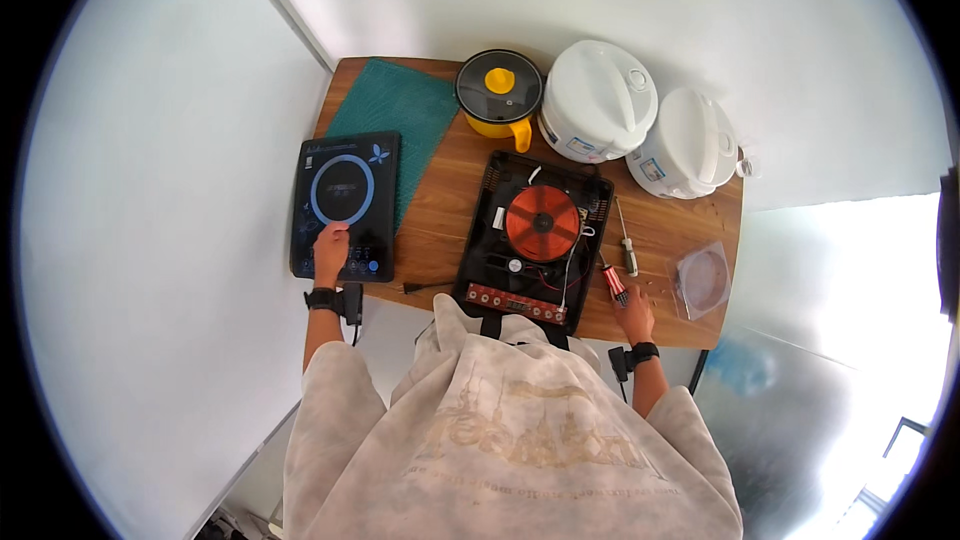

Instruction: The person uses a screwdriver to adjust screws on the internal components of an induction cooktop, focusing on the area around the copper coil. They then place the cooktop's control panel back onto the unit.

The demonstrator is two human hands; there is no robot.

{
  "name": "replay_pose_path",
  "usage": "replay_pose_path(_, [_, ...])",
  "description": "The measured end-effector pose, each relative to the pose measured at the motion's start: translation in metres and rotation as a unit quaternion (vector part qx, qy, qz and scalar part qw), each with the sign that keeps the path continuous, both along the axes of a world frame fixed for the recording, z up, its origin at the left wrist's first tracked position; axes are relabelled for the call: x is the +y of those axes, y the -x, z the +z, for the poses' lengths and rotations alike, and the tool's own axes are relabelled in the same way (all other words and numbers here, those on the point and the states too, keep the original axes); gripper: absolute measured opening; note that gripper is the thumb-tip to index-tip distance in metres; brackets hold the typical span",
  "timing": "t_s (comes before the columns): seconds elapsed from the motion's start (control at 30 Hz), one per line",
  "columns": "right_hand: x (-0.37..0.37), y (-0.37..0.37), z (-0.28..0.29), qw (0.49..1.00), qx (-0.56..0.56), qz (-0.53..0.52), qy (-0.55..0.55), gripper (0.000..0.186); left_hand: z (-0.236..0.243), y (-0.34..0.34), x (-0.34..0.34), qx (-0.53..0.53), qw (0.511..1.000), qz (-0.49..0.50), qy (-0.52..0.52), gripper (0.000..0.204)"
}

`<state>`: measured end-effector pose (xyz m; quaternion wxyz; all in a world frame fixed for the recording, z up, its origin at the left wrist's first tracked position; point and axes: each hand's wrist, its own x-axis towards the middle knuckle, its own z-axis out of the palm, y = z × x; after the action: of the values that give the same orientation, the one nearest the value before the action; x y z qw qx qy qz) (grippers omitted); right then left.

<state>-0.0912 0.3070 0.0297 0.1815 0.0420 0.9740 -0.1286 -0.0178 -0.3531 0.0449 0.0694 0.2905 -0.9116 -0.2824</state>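
My left hand (pixel 331 254) rests over the black glass top panel (pixel 343 190) of an induction cooker, below its blue ring. Its fingers are curled together, and whatever they may hold is hidden. At the right, my right hand (pixel 636 318) is closed at the handle end of a screwdriver (pixel 613 280) with a red and black grip. That screwdriver points away from me, beside the opened black cooker base (pixel 481 240). Inside the base lie a round copper-red coil (pixel 542 223), wires and a red circuit board (pixel 515 304) along the near edge.
Another screwdriver (pixel 628 250) lies right of the base. A clear plastic box (pixel 702 280) sits near the right edge. Behind stand a yellow pot (pixel 498 105) and two white rice cookers (pixel 600 100). A green mat (pixel 405 105) lies partly under the panel on the wooden table (pixel 440 210).
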Motion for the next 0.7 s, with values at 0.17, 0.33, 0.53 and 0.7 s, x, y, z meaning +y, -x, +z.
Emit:
replay_pose_path(0.17, [-0.032, 0.016, 0.028, 0.996, 0.086, -0.002, -0.010, 0.033, -0.004, -0.051, -0.050, 0.004, 0.996, 0.072, 0.051, 0.020])
replay_pose_path(0.33, [-0.103, 0.055, 0.063, 0.984, 0.131, 0.085, 0.087, 0.020, -0.017, -0.076, -0.087, -0.032, 0.993, 0.110, 0.040, 0.027])
replay_pose_path(0.53, [-0.237, 0.080, 0.080, 0.942, 0.085, 0.259, 0.197, 0.016, -0.025, -0.094, -0.111, -0.104, 0.989, 0.107, 0.013, 0.042])
replay_pose_path(0.7, [-0.356, 0.077, 0.027, 0.890, -0.123, 0.334, 0.285, 0.020, -0.035, -0.094, -0.117, -0.125, 0.986, 0.105, -0.044, 0.058])
